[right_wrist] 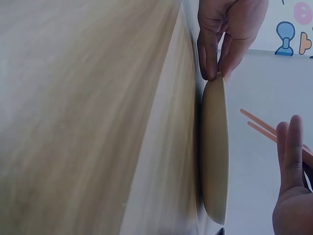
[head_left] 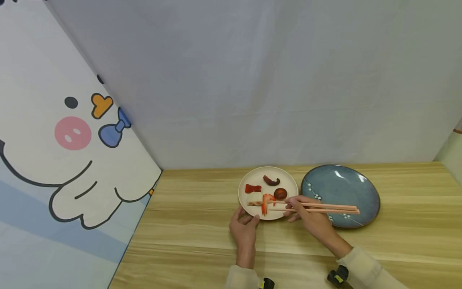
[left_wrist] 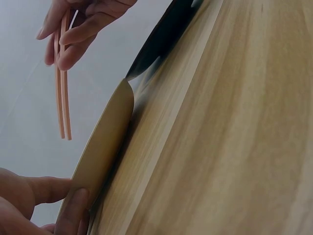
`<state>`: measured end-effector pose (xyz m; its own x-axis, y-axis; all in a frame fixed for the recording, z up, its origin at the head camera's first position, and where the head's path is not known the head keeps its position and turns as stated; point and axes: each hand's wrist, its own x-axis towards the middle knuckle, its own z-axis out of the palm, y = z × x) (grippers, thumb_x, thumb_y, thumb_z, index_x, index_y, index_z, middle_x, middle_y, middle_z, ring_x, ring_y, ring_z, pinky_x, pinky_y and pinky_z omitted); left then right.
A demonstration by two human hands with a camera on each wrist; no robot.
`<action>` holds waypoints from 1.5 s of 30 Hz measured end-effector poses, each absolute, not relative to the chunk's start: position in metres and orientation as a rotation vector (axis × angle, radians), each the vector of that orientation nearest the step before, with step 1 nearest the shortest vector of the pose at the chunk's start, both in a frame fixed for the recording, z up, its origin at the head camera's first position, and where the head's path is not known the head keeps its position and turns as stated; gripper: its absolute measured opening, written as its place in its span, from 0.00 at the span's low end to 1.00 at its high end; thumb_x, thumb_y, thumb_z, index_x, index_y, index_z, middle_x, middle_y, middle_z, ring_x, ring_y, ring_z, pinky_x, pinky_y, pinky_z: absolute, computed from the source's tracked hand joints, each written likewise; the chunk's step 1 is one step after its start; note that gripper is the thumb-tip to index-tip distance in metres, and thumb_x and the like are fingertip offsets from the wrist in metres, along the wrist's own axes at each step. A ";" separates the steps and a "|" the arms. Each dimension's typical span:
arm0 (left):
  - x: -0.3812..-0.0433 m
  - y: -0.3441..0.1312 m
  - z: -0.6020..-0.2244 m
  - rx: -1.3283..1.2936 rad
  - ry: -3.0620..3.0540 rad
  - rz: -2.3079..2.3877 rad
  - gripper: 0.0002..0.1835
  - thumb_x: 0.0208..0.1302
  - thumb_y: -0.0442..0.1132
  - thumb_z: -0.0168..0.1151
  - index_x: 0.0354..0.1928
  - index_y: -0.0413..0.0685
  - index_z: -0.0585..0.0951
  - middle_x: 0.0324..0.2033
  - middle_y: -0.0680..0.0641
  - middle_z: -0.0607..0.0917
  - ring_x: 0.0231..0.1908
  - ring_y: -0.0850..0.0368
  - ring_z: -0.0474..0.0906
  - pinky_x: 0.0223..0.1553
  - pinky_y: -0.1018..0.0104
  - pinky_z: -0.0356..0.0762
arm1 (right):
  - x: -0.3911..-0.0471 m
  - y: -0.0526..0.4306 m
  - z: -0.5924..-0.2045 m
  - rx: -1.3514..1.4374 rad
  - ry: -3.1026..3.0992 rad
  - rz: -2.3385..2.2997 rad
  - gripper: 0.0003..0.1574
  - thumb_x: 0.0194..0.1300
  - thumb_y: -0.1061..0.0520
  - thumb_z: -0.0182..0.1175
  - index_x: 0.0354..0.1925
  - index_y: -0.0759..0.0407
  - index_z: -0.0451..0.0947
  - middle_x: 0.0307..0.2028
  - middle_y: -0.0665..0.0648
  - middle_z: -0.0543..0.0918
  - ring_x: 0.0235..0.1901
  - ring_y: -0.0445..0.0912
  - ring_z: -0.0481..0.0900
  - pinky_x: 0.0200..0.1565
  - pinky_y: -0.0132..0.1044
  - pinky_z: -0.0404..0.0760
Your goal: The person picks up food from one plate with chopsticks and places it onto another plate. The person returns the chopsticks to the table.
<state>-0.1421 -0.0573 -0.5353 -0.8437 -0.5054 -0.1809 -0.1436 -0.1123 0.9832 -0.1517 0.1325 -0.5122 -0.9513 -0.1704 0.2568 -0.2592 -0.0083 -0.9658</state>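
While left fingers (left_wrist: pixel 73 208) pinch the cream plate (head_left: pixel 257 176), right fingers (right_wrist: pixel 294 147) grip pink chopsticks (head_left: pixel 333 206).

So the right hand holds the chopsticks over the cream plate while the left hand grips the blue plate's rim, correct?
Not quite: in the head view the left hand grips the cream plate by its rim, not the blue plate.

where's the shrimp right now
In the head view, the shrimp is on the lower part of the white plate, just right of the pale piece, beneath the tips of the chopsticks.
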 end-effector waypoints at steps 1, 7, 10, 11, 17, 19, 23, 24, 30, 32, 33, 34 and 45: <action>-0.142 -0.057 -0.535 0.725 -1.902 -2.044 0.31 0.59 0.18 0.71 0.67 0.30 0.78 0.52 0.33 0.81 0.42 0.50 0.85 0.37 0.72 0.85 | -0.152 0.132 -0.512 0.471 -2.161 2.138 0.19 0.84 0.63 0.51 0.52 0.80 0.80 0.38 0.48 0.87 0.37 0.40 0.90 0.34 0.42 0.92; -0.141 -0.058 -0.536 0.725 -1.899 -2.038 0.32 0.59 0.18 0.72 0.67 0.29 0.77 0.53 0.33 0.80 0.41 0.51 0.84 0.36 0.72 0.85 | -0.156 0.127 -0.513 0.507 -2.136 2.133 0.19 0.83 0.64 0.51 0.53 0.82 0.80 0.38 0.47 0.87 0.37 0.41 0.90 0.34 0.42 0.92; -0.141 -0.058 -0.536 0.731 -1.900 -2.036 0.32 0.59 0.18 0.72 0.67 0.29 0.77 0.54 0.32 0.79 0.42 0.50 0.84 0.35 0.72 0.84 | -0.157 0.125 -0.514 0.523 -2.128 2.139 0.18 0.83 0.65 0.50 0.52 0.82 0.80 0.38 0.47 0.87 0.37 0.41 0.90 0.34 0.42 0.92; -0.141 -0.058 -0.536 0.742 -1.898 -2.039 0.32 0.59 0.18 0.72 0.67 0.29 0.77 0.54 0.33 0.79 0.42 0.50 0.84 0.35 0.73 0.84 | -0.158 0.125 -0.514 0.525 -2.127 2.140 0.18 0.83 0.65 0.50 0.52 0.82 0.80 0.38 0.46 0.87 0.36 0.41 0.90 0.34 0.42 0.92; -0.140 -0.058 -0.536 0.746 -1.897 -2.032 0.33 0.58 0.18 0.73 0.67 0.29 0.78 0.55 0.32 0.79 0.43 0.47 0.84 0.34 0.73 0.84 | -0.160 0.120 -0.514 0.507 -2.129 2.173 0.19 0.84 0.65 0.50 0.51 0.84 0.78 0.38 0.45 0.86 0.36 0.40 0.90 0.35 0.42 0.92; -0.141 -0.058 -0.535 0.738 -1.902 -2.022 0.33 0.57 0.18 0.73 0.67 0.28 0.78 0.55 0.32 0.78 0.44 0.46 0.85 0.33 0.73 0.83 | -0.160 0.119 -0.514 0.501 -2.128 2.183 0.19 0.83 0.64 0.50 0.51 0.84 0.78 0.38 0.45 0.86 0.36 0.40 0.90 0.34 0.42 0.92; -0.141 -0.058 -0.535 0.728 -1.904 -2.016 0.33 0.56 0.17 0.73 0.66 0.28 0.78 0.55 0.32 0.78 0.44 0.45 0.85 0.32 0.74 0.82 | -0.161 0.115 -0.515 0.504 -2.124 2.188 0.19 0.83 0.64 0.51 0.51 0.84 0.78 0.38 0.43 0.86 0.36 0.41 0.90 0.34 0.42 0.92; -0.141 -0.058 -0.535 0.727 -1.905 -2.016 0.33 0.56 0.17 0.73 0.66 0.28 0.78 0.55 0.32 0.78 0.44 0.46 0.85 0.33 0.74 0.82 | -0.162 0.115 -0.515 0.509 -2.127 2.182 0.19 0.83 0.64 0.51 0.51 0.84 0.78 0.39 0.43 0.86 0.37 0.41 0.90 0.34 0.42 0.92; -0.142 -0.058 -0.536 0.735 -1.911 -2.019 0.33 0.57 0.18 0.72 0.67 0.29 0.78 0.56 0.32 0.78 0.44 0.48 0.85 0.34 0.73 0.83 | -0.165 0.112 -0.516 0.536 -2.152 2.135 0.19 0.83 0.64 0.51 0.53 0.82 0.80 0.46 0.68 0.88 0.37 0.42 0.90 0.34 0.42 0.92; -0.142 -0.058 -0.537 0.737 -1.907 -2.023 0.32 0.58 0.18 0.72 0.67 0.29 0.78 0.56 0.32 0.78 0.44 0.48 0.85 0.34 0.73 0.83 | -0.167 0.112 -0.516 0.535 -2.161 2.130 0.19 0.83 0.64 0.51 0.53 0.82 0.80 0.47 0.78 0.85 0.36 0.42 0.90 0.34 0.42 0.92; -0.142 -0.058 -0.537 0.737 -1.906 -2.023 0.32 0.58 0.18 0.72 0.67 0.29 0.78 0.56 0.32 0.78 0.44 0.47 0.85 0.35 0.73 0.83 | -0.167 0.111 -0.516 0.533 -2.164 2.132 0.19 0.83 0.64 0.51 0.53 0.82 0.80 0.48 0.81 0.83 0.36 0.42 0.90 0.34 0.42 0.92; -0.143 -0.058 -0.537 0.737 -1.906 -2.024 0.32 0.58 0.18 0.72 0.67 0.28 0.77 0.56 0.32 0.78 0.44 0.47 0.85 0.34 0.73 0.83 | -0.168 0.111 -0.516 0.530 -2.167 2.133 0.19 0.83 0.64 0.51 0.53 0.83 0.80 0.49 0.82 0.82 0.36 0.42 0.90 0.34 0.43 0.92; -0.143 -0.057 -0.536 0.728 -1.889 -2.036 0.32 0.58 0.18 0.72 0.67 0.27 0.77 0.55 0.31 0.78 0.45 0.45 0.85 0.34 0.74 0.82 | -0.172 0.106 -0.517 0.507 -2.135 2.190 0.19 0.83 0.66 0.50 0.52 0.85 0.77 0.47 0.85 0.80 0.35 0.41 0.90 0.35 0.42 0.92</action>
<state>-0.1432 -0.0573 -0.5359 -0.8373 -0.5173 -0.1770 -0.1378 -0.1135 0.9839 -0.1720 0.1058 -0.5167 -0.9457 -0.1962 0.2591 -0.2540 -0.0510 -0.9659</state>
